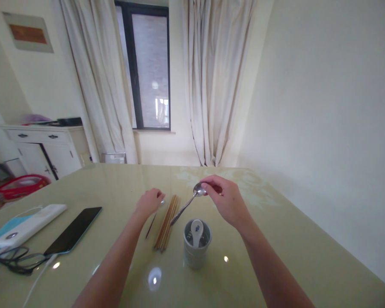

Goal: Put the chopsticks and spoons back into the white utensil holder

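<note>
Pinched by its bowl, a metal spoon [182,209] hangs from my right hand [226,197], its handle slanting down to the left past the chopsticks. My left hand [150,202] is at the table, fingers closed at the shiny end of a second metal spoon [151,225]; part of this spoon is hidden by the hand. Between the hands lies a bundle of wooden chopsticks [165,224]. A grey-green utensil holder [195,256] stands upright nearer to me, below the raised spoon. Inside it rests a white ceramic spoon [196,230] with a blue mark, its rounded end up.
On the left of the glossy table [276,248] lie a black phone [73,231], a white power strip or similar long device [30,226], a blue cloth-like item [6,233], glasses [21,262] and a white cable [38,278]. A wall runs along the right.
</note>
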A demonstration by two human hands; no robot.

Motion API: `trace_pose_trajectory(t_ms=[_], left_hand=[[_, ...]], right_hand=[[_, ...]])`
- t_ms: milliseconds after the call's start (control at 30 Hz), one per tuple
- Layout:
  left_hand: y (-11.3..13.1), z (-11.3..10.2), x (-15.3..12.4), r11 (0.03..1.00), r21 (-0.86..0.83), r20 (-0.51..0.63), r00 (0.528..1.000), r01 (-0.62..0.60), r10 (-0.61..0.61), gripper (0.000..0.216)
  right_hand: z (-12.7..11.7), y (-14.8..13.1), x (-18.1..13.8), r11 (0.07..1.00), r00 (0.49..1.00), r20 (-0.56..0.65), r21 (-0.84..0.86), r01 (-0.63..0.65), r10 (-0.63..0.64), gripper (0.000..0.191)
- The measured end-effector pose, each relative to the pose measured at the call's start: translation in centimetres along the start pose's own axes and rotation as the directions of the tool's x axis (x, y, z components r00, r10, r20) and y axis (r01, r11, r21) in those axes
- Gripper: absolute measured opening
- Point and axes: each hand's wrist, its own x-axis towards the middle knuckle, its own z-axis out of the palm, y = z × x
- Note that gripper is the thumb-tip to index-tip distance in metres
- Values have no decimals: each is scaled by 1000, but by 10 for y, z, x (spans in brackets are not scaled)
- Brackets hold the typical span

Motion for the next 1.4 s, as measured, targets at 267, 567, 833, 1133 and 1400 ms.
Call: trace_pose_trajectory(t_ms=[267, 567, 833, 1133, 1400], left_hand=[[83, -40, -59, 539, -686, -41, 765, -489, 642, 32], [12, -11, 1, 842, -492, 40, 960, -221, 276, 18], [-53, 21, 27, 979, -198, 15, 999, 41, -39, 15], [-55, 39, 27, 993, -113, -26, 998, 46, -49, 12], [-37, 26, 21, 997, -76, -49, 998, 24, -28, 17]], right_hand=[[25, 0, -5, 1000, 1000, 2, 0, -13, 13, 15], [15, 9, -7, 937, 927, 341, -349, -29, 156, 9], [14, 11, -13, 899, 831, 517, -436, 48, 207, 10], [16, 13, -12, 844, 821, 512, -531, 72, 253, 9], [15, 6, -12, 793, 816, 535, -585, 170, 220, 9]])
